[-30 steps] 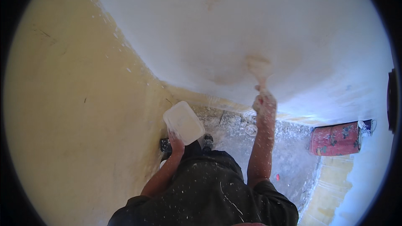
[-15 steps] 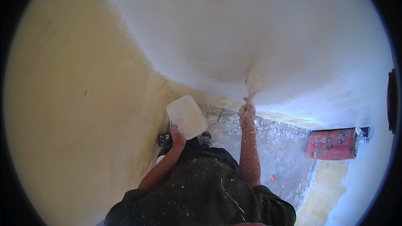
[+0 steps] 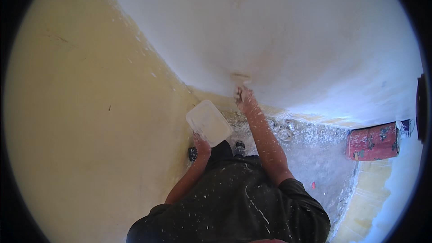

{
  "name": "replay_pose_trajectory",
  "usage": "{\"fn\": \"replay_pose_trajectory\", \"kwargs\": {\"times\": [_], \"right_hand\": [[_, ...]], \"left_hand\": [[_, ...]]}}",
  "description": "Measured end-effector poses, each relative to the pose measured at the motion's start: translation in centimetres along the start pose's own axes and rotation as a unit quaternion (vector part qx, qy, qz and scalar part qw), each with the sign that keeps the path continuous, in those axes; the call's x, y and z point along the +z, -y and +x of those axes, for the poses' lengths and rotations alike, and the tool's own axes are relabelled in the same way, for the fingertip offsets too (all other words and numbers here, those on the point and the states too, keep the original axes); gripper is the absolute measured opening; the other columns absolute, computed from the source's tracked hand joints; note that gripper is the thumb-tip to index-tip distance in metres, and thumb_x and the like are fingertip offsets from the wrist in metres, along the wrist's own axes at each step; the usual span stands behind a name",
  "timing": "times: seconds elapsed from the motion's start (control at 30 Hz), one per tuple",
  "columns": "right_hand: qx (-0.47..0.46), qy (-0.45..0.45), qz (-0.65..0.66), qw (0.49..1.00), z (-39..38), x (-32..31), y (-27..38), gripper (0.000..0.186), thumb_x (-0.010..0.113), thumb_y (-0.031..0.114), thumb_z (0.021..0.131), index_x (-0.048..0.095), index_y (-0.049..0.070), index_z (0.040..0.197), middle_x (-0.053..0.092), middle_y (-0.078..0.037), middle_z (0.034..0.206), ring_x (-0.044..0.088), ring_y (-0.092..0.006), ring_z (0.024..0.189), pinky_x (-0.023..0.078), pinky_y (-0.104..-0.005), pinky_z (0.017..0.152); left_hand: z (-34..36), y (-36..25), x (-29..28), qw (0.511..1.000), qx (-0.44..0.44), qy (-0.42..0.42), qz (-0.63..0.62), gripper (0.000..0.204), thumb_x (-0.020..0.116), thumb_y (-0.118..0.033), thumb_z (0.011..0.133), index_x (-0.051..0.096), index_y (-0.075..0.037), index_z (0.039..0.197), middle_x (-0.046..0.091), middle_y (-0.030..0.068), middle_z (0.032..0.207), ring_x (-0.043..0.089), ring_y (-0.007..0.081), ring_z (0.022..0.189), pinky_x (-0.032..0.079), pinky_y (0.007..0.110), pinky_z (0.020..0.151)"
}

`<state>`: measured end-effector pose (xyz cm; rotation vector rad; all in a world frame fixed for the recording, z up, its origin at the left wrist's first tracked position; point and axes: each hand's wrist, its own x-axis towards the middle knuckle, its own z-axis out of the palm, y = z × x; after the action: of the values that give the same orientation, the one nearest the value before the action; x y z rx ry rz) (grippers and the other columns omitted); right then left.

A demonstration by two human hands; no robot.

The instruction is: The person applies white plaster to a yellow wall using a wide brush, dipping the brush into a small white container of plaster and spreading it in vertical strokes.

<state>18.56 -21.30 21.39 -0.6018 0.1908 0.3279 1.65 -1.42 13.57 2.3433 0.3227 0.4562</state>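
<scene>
My left hand (image 3: pixel 202 146) grips the near-left side of a pale rectangular plastic tub (image 3: pixel 209 119) in front of my body. A whitish layer coats its inside; how deep it is I cannot tell. Up against the white-coated wall (image 3: pixel 288 40), my right hand (image 3: pixel 245 98) is closed round a wide, flat paintbrush (image 3: pixel 240 79). The brush head is slightly blurred and looks to be touching the wall. White specks cover my right hand and forearm.
On the left rises a yellow wall (image 3: pixel 99 121), meeting the white one at a corner. A worn red drum (image 3: pixel 373 142) stands at the right. Paint spatters the grey floor (image 3: pixel 310 150), where a small red scrap (image 3: pixel 313 185) lies. My dark shoe (image 3: pixel 240 147) shows below.
My right hand and the brush have swept leftward and the arm now slants inward. The tub has moved slightly right in the picture, as has the drum, while the view has shifted.
</scene>
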Motion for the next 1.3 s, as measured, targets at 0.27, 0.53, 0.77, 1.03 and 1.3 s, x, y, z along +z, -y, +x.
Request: {"fn": "replay_pose_trajectory", "kwargs": {"times": [0.27,0.53,0.77,1.03,1.3], "right_hand": [[-0.298,0.031,-0.089,0.95,-20.5,17.5,17.0,0.042,0.045,0.018,0.091,0.036,-0.006,0.124,0.032,0.005,0.056,0.03,-0.005,0.047,0.027,-0.0208,0.047],[-0.313,-0.059,-0.223,0.921,-28.3,17.5,20.8,0.031,0.052,0.027,0.089,0.047,0.001,0.104,0.034,0.006,0.052,0.032,-0.0037,0.042,0.021,-0.018,0.035],[-0.172,-0.095,-0.457,0.868,-32.5,15.4,14.2,0.033,0.046,0.028,0.09,0.057,-0.001,0.102,0.042,0.003,0.062,0.037,-0.0062,0.053,0.029,-0.0213,0.048],[-0.133,-0.085,-0.311,0.937,-36.1,16.7,10.8,0.028,0.046,0.021,0.09,0.047,0.002,0.11,0.049,-0.002,0.072,0.044,-0.008,0.058,0.035,-0.021,0.048],[-0.159,-0.01,-0.192,0.968,-28.8,21.6,12.2,0.018,0.046,0.017,0.086,0.049,0.004,0.099,0.048,-0.002,0.07,0.041,-0.0089,0.048,0.033,-0.0213,0.043]], "left_hand": [[0.1,-3.7,-1.6,0.997,0.049,-0.033,0.053,0.052,0.044,0.002,0.079,0.027,0.009,0.128,0.031,0.032,0.13,0.031,0.0449,0.121,0.024,0.046,0.104],[-0.1,-12.1,-7.9,0.998,0.031,-0.018,-0.06,0.045,0.037,-0.014,0.089,0.029,0.01,0.126,0.035,0.0291,0.127,0.037,0.0423,0.116,0.029,0.043,0.1],[-1.5,-12.7,-10.0,0.995,0.081,0.058,-0.018,0.046,0.027,-0.023,0.094,0.028,0.01,0.127,0.033,0.0276,0.13,0.037,0.04,0.117,0.029,0.041,0.1],[-3.1,-11.7,-10.9,0.985,0.146,0.09,-0.003,0.043,0.029,-0.014,0.093,0.026,0.008,0.13,0.032,0.0258,0.131,0.035,0.0362,0.12,0.027,0.038,0.102],[-1.3,-7.0,-10.8,0.993,0.07,0.095,0.015,0.05,0.034,-0.003,0.085,0.023,0.006,0.132,0.029,0.0263,0.134,0.034,0.0374,0.121,0.024,0.037,0.103]]}}
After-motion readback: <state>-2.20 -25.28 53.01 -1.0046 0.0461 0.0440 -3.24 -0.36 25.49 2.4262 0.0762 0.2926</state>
